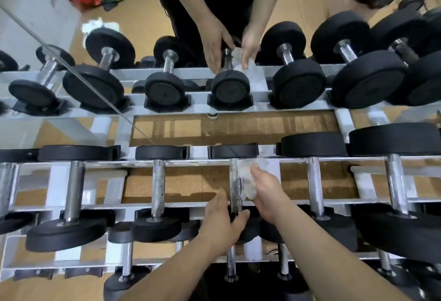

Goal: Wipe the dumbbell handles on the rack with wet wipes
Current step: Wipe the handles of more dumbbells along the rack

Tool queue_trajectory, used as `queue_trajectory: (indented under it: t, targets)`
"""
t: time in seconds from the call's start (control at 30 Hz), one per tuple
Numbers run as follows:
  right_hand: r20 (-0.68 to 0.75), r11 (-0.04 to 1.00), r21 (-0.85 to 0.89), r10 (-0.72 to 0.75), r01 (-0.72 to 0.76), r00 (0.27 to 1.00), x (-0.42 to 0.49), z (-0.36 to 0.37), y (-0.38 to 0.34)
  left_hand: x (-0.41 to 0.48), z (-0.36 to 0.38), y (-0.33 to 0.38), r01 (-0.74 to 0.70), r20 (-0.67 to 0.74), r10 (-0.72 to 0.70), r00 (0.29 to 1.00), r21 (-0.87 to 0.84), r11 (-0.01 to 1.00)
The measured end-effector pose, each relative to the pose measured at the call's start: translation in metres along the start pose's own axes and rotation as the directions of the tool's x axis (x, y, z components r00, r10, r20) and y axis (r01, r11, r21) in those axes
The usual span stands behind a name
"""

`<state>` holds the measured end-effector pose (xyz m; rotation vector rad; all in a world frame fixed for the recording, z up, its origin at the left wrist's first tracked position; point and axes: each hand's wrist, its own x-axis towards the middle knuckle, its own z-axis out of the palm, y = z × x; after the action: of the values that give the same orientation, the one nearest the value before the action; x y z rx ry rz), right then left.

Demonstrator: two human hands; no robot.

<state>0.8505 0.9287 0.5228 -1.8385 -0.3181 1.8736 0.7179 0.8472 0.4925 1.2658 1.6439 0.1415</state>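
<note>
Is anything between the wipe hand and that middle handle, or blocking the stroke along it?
Nothing visible. The right hand presses the wet wipe against the handle, whose upper stretch is bare up to the far weight head. Only the left hand, holding the handle's near end, limits a downward stroke.

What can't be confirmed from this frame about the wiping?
- Head view: the dumbbell handle near end is covered by the left hand.
- The wet wipe is partly hidden under the right hand; its contact with the handle is unclear.
- The mirror reflection is blurred.
</note>
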Motion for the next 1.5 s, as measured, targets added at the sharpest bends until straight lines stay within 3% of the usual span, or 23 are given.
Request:
queue_trajectory:
  t: [0.1, 0.2, 0.33, 0.43, 0.67, 0.73, 0.87, 1.13, 1.3, 1.4, 1.5]
  targets:
    - [-0.063, 1.0, 0.0, -0.007, 0.007, 0.998, 0.011, 0.009, -0.009, 0.003, -0.007, 0.002, -0.06, -0.01, 0.062, 0.998, 0.169, 0.984]
    - [-0.02, 1.0, 0.002, 0.006, -0.006, 1.0, 0.028, 0.01, -0.004, 0.003, -0.001, 0.003, -0.105, 0.017, 0.104, 0.994, 0.174, 0.979]
    - [-0.04, 0.954, -0.288, 0.081, -0.089, 0.996, 0.011, 0.004, 0.03, -0.002, 0.007, 0.004, -0.066, -0.003, 0.067, 0.998, 0.145, 0.987]
    - [-0.012, 0.91, -0.405, 0.09, -0.087, 0.996, 0.003, 0.001, 0.039, -0.001, 0.006, 0.002, -0.076, 0.017, 0.075, 0.997, 0.123, 0.989]
    - [-0.044, 0.998, -0.03, -0.049, 0.047, 0.998, 0.043, 0.0, 0.005, -0.004, 0.005, 0.005, -0.002, 0.033, -0.003, 0.999, 0.147, 0.989]
    - [0.001, 0.997, -0.081, -0.008, 0.008, 1.0, 0.026, 0.008, 0.004, -0.003, 0.002, 0.007, -0.011, 0.058, 0.002, 0.998, 0.156, 0.988]
    - [-0.026, 0.893, -0.447, 0.05, -0.057, 0.998, -0.009, 0.013, 0.02, -0.003, 0.001, 0.004, -0.026, 0.077, 0.016, 0.997, 0.14, 0.99]
    - [-0.028, 0.892, -0.437, -0.142, 0.116, 0.989, -0.019, 0.049, -0.02, -0.005, 0.0, 0.007, -0.007, 0.086, -0.002, 0.996, 0.108, 0.994]
    - [0.019, 0.831, -0.554, -0.055, 0.056, 0.998, -0.036, 0.027, 0.03, -0.002, -0.003, -0.002, -0.034, 0.076, 0.029, 0.997, 0.057, 0.998]
    - [-0.001, 0.765, -0.643, -0.045, 0.034, 0.999, -0.035, 0.019, 0.028, -0.008, -0.011, -0.008, -0.061, 0.18, 0.064, 0.982, -0.022, 0.998]
    - [-0.065, 0.845, -0.534, -0.065, 0.02, 0.996, -0.021, 0.022, 0.003, -0.021, -0.021, -0.016, -0.111, 0.219, 0.117, 0.969, -0.04, 0.993]
